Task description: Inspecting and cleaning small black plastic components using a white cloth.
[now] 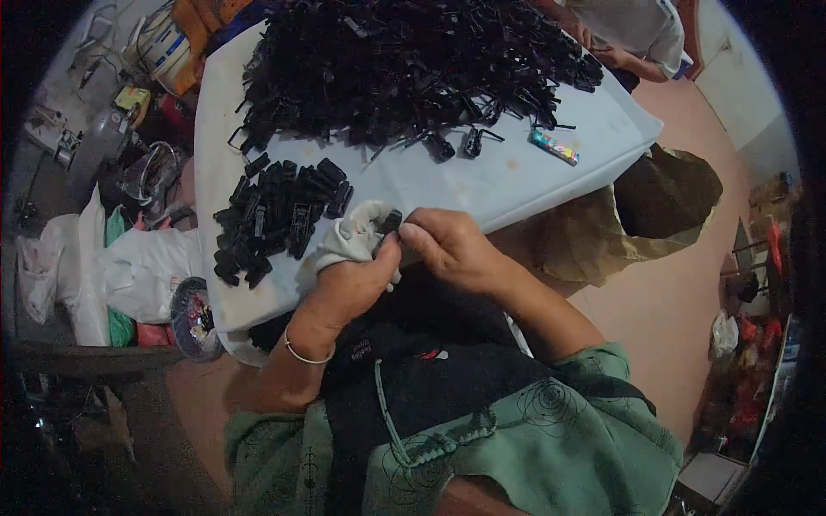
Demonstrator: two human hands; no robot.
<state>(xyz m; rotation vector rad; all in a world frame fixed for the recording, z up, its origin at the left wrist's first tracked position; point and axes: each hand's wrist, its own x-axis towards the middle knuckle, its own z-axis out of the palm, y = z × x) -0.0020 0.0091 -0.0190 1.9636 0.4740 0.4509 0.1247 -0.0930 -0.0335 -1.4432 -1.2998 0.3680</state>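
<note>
My left hand [351,288] grips a crumpled white cloth [348,238] at the near edge of a light blue table [508,176]. My right hand [447,245] pinches a small black plastic part [391,221] against that cloth. Both hands meet just above my lap. Left of them lies a small heap of black plastic pieces [275,215]. A much larger pile of black parts with wire loops [404,60] covers the far half of the table.
A small colourful packet [553,147] lies on the table's right side. Another person's hands and white shirt [632,34] are at the far right corner. White plastic bags [112,267] and clutter stand on the floor to the left; a brown sack [637,215] hangs right.
</note>
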